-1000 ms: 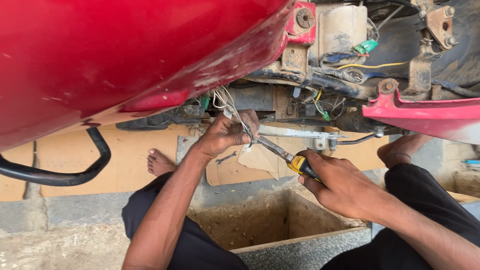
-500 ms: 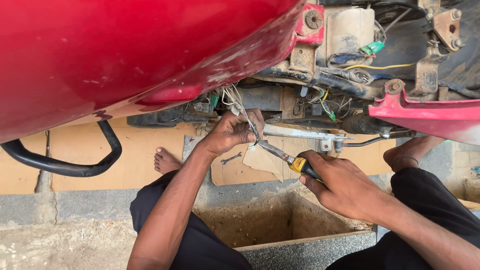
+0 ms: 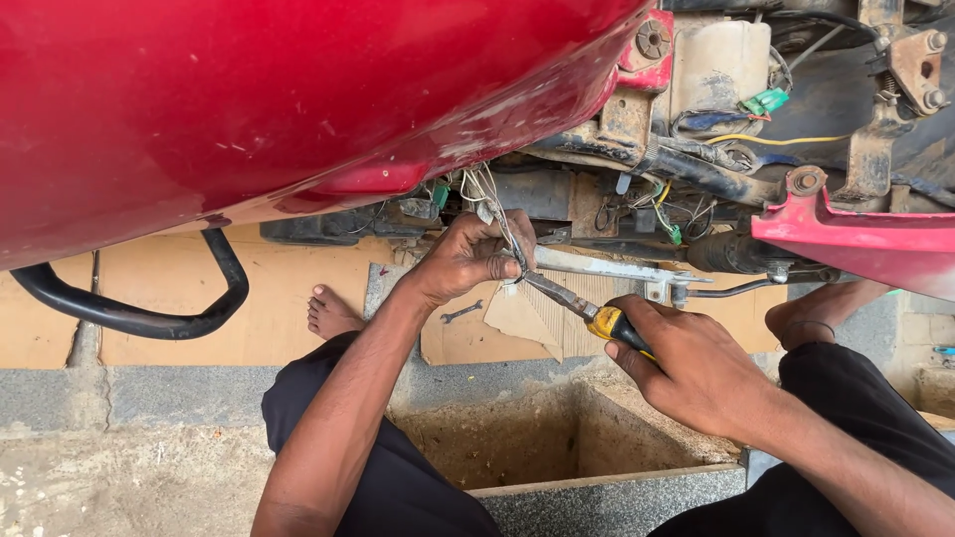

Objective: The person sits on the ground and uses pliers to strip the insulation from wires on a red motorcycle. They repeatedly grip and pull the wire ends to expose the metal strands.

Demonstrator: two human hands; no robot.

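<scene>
Compared with a moment back, the view has nudged up and closer, but the hands have barely shifted, so the person is still picking at the same spot rather than moving on. The left hand (image 3: 468, 261) is pinched shut around a bundle of thin pale wires (image 3: 485, 194) hanging from under the red scooter body panel (image 3: 298, 109), wrist cocked up, forearm rising from the lap. The right hand (image 3: 696, 373) is wrapped tight on the yellow-and-black handles of a pair of pliers (image 3: 577, 303), nose angled up-left and meeting the wires right by the left fingers. A small spanner (image 3: 463, 313) lies on the cardboard (image 3: 298, 288) below.
</scene>
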